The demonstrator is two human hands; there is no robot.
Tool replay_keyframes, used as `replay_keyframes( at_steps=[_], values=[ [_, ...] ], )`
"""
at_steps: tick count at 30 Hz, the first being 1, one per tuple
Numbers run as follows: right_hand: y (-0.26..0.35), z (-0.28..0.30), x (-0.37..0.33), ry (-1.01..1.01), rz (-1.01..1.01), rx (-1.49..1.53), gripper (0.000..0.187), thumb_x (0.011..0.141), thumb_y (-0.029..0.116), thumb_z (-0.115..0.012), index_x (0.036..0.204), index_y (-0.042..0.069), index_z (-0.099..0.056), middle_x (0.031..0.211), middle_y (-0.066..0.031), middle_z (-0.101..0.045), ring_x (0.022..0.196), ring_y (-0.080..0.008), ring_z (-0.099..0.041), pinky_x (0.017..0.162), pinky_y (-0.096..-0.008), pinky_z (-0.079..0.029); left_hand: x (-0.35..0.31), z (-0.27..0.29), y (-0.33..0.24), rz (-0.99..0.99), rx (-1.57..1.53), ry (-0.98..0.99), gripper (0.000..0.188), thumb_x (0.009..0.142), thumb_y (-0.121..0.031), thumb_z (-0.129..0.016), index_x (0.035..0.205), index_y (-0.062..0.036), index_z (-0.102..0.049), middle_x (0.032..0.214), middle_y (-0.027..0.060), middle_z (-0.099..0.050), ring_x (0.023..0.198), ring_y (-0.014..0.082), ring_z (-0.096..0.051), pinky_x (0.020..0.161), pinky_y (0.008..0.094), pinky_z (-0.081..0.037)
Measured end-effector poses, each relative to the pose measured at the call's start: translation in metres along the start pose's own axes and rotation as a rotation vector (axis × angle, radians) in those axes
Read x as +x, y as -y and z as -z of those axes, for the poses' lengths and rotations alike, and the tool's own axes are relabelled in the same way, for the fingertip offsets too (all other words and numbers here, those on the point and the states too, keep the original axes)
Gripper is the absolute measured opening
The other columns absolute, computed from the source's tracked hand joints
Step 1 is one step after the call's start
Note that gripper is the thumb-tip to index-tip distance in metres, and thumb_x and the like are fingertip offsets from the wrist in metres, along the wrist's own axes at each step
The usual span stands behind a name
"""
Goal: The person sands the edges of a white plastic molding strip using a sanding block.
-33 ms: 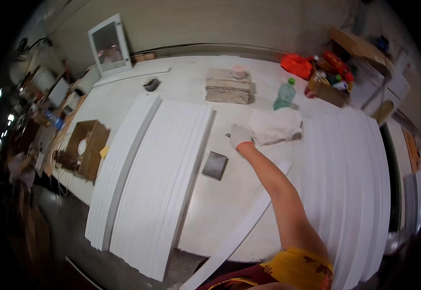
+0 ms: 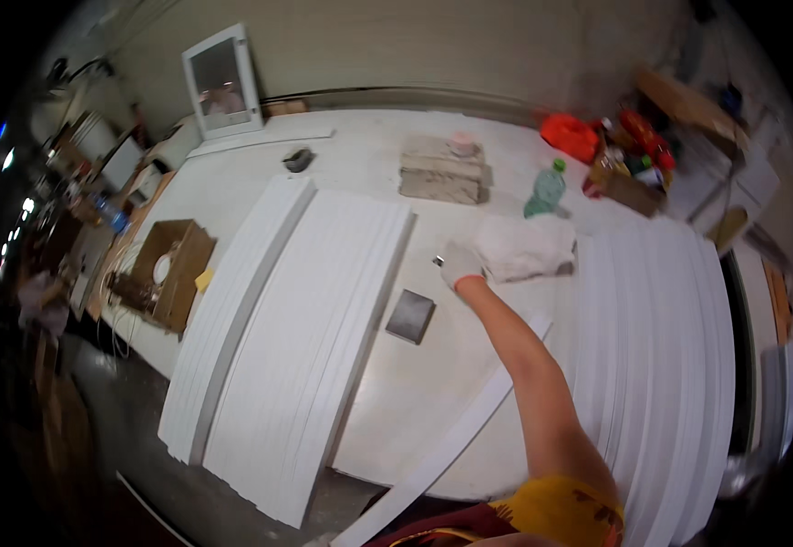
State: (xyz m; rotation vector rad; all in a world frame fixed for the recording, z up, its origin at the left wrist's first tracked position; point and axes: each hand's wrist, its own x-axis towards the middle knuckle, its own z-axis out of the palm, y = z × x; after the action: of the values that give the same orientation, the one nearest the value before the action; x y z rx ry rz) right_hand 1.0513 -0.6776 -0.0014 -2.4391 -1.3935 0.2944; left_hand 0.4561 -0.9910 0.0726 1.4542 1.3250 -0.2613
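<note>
My right hand (image 2: 461,264), in a pale glove with an orange cuff, reaches out over the white table. Its fingers close on a small dark, metallic-looking piece (image 2: 438,262), too small to name. Just beyond the hand lies a crumpled white cloth (image 2: 526,248), and nearer me a grey rectangular block (image 2: 410,316). Slanting under my right forearm, a long white strip (image 2: 460,431) runs down to the lower edge. Only a whitish sliver of my left hand (image 2: 320,541) shows beside that strip's near end; its fingers are hidden.
Stacks of long white strips lie left (image 2: 310,346) and right (image 2: 656,365) of my work area. Farther back are a bricklike block (image 2: 440,173), a green bottle (image 2: 545,190) and a small dark container (image 2: 298,160). A cardboard box (image 2: 178,273) stands at left.
The whole view has shifted slightly, with things now a little lower and to the right. The small piece in my right fingers shows more plainly; my right hand still holds it.
</note>
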Motion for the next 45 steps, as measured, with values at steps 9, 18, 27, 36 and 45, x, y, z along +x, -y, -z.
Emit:
replay_keyframes(
  at_steps=[9, 18, 27, 36, 45],
  values=[
    [-0.042, -0.008, -0.027, 0.15, -0.074, 0.728, 0.007, 0.087, 0.018, -0.062, 0.089, 0.012, -0.065, 0.082, -0.0057, -0.056, 0.071, -0.0198, -0.049, 0.061, -0.0328, -0.038, 0.043, -0.015, 0.101, -0.114, 0.325, 0.057, 0.045, 0.073, -0.028, -0.076, 0.115, -0.0163, -0.067, 0.107, 0.0141, -0.071, 0.1, 0.0313, -0.068, 0.085, 0.0396, -0.054],
    [-0.133, 0.009, -0.044, 0.114, -0.278, 1.702, 0.009, 0.098, 0.023, -0.064, 0.094, 0.015, -0.063, 0.076, 0.0051, -0.059, 0.06, -0.0077, -0.054, 0.046, -0.0215, -0.043, 0.041, -0.018, 0.076, -0.228, 0.288, -0.019, 0.067, 0.068, -0.031, -0.078, 0.13, -0.0134, -0.06, 0.118, 0.0161, -0.068, 0.111, 0.0352, -0.064, 0.092, 0.0413, -0.052],
    [-0.065, 0.064, -0.305, 0.142, -0.191, 1.806, 0.048, 0.101, 0.011, -0.056, 0.148, 0.016, -0.046, 0.095, -0.0009, -0.057, 0.072, -0.0098, -0.054, 0.052, -0.0222, -0.044, 0.021, -0.03, 0.113, -0.472, 0.037, -0.045, 0.072, 0.08, -0.042, -0.075, 0.141, -0.0121, -0.05, 0.122, 0.0159, -0.066, 0.114, 0.0319, -0.064, 0.097, 0.0396, -0.048],
    [-0.036, -0.038, -0.506, 0.201, -0.576, 2.07, 0.054, 0.094, 0.004, -0.06, 0.146, 0.013, -0.048, 0.098, -0.0033, -0.057, 0.08, -0.0122, -0.053, 0.062, -0.0235, -0.046, -0.022, -0.006, 0.139, -0.199, -0.406, -0.001, 0.041, 0.086, -0.025, -0.074, 0.117, 0.0006, -0.068, 0.1, 0.0052, -0.07, 0.09, 0.0115, -0.064, 0.079, 0.029, -0.052],
    [0.069, -0.004, -0.514, -0.103, -0.407, 1.287, 0.027, 0.089, 0.01, -0.068, 0.113, -0.003, -0.069, 0.08, -0.0017, -0.062, 0.073, -0.011, -0.058, 0.065, -0.0241, -0.047, -0.023, -0.084, 0.157, -0.007, -1.507, -0.072, 0.047, 0.097, -0.027, -0.063, 0.134, 0.0003, -0.053, 0.124, 0.0172, -0.065, 0.1, 0.029, -0.07, 0.078, 0.0371, -0.063]
  ],
)
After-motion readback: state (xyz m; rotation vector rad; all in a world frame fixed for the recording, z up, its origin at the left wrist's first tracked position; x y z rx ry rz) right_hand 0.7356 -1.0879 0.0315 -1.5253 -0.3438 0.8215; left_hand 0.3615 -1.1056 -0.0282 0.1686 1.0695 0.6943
